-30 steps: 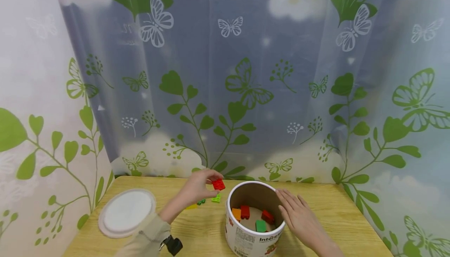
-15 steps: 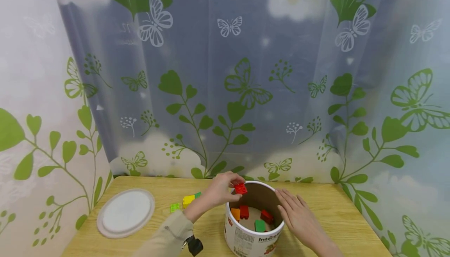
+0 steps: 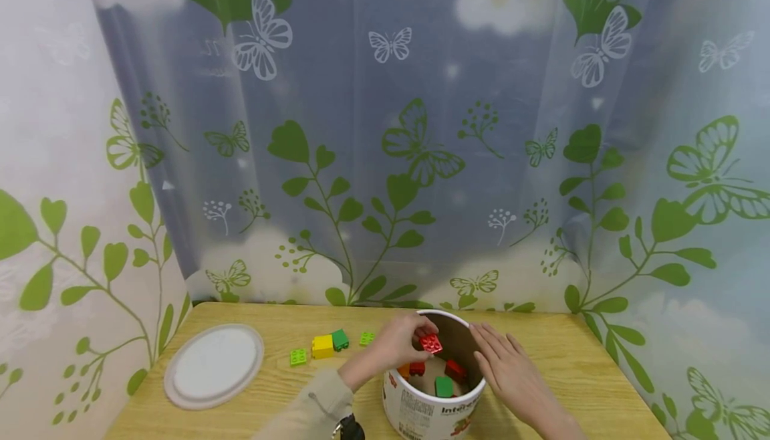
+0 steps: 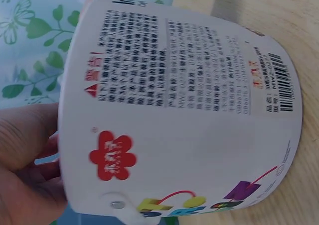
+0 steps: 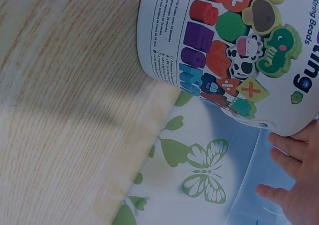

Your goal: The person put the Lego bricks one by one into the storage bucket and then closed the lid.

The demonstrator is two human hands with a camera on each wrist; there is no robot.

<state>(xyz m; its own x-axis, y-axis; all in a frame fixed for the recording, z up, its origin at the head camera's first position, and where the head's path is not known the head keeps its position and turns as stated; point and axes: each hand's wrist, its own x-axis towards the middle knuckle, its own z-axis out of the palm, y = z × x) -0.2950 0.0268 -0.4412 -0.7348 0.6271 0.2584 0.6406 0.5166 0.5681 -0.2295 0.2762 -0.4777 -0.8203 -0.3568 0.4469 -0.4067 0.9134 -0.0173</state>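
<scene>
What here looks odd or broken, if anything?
Nothing stands out. The tub stands upright, the lid lies flat on the table, and the left hand holds a red block at the tub's mouth. No damage shows.

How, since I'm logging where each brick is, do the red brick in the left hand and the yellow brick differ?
The red brick is pinched by the left hand at the opening of the bucket; the yellow brick is held by neither hand.
The red brick is off the table, while the yellow brick rests on it, beside a green brick.
Both look like toy building bricks.
</scene>
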